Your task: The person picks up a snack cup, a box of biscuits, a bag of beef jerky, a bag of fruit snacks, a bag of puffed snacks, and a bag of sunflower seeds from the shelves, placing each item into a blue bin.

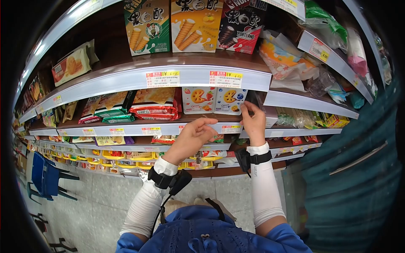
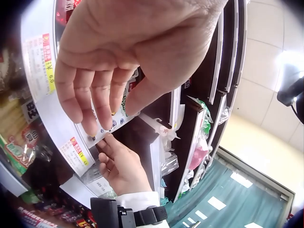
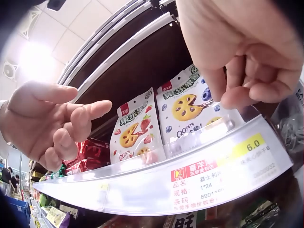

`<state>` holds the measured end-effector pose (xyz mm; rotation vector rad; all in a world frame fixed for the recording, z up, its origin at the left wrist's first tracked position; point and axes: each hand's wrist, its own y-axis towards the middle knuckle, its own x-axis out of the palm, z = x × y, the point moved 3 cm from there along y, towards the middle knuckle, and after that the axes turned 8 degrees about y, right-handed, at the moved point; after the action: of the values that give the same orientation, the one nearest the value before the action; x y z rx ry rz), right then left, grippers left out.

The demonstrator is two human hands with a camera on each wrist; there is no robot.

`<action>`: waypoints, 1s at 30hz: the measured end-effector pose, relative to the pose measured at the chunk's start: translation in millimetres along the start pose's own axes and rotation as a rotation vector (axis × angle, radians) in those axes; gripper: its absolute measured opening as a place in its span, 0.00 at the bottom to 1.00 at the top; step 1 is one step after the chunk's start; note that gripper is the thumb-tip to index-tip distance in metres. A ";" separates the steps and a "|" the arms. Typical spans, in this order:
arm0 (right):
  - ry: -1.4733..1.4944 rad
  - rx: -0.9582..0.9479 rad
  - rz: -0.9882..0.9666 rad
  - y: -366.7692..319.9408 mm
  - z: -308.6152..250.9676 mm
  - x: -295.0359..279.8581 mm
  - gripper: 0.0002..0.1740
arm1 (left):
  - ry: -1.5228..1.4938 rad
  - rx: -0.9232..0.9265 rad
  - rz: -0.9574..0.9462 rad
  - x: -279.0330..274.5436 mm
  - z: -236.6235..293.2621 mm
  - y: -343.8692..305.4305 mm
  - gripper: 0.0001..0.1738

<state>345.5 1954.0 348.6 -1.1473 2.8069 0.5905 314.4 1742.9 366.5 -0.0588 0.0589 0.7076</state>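
Two white cookie pouches stand side by side on a shelf: a strawberry pouch (image 1: 198, 100) and, to its right, a blueberry pouch (image 1: 230, 101). At the blueberry pouch's right edge, my right hand (image 1: 254, 122) pinches with thumb and forefinger, the other fingers curled. The right wrist view shows those fingertips right at the side of the blueberry pouch (image 3: 187, 108). My left hand (image 1: 195, 139) hovers in front of the shelf edge, below the strawberry pouch, its fingers loosely bent and holding nothing. In the left wrist view, the left hand (image 2: 128, 52) hides much of the pouches.
Red-wrapped snack packs (image 1: 155, 105) lie left of the pouches. Above, a shelf lip (image 1: 177, 78) with price tags overhangs them, with tall biscuit boxes (image 1: 194, 27) on top. Plastic-wrapped goods (image 1: 291, 63) fill the right side. A blue stool (image 1: 46, 175) stands at left.
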 end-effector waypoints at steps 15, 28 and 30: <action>0.082 -0.245 0.074 0.5 23.2 -8.0 0.11 | 0.065 0.062 0.035 6.4 -12.7 3.5 0.18; 0.398 -0.095 -0.057 -10.5 29.3 -18.3 0.08 | 0.113 0.130 0.190 12.7 -10.7 17.1 0.23; 0.420 -0.094 -0.086 -14.2 33.8 -20.7 0.07 | 0.100 0.176 0.274 15.5 -10.2 25.9 0.29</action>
<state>367.0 1970.8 316.6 -1.5657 3.0721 0.5321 308.9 1771.9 354.3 0.0849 0.2281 0.9708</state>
